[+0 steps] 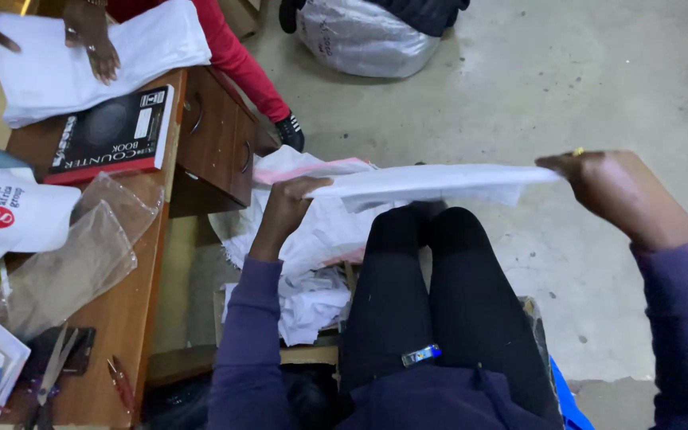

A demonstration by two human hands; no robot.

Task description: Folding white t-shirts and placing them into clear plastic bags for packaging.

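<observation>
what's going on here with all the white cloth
A seated person holds a folded white cloth stretched flat between both hands, the left hand gripping one end and the right hand the other, above their knees. A heap of more white cloth lies on the floor beside the wooden desk. At the desk's far end, another person's hands press on a white cloth there, next to a black book. Scissors and a clear plastic bag lie on the desk.
</observation>
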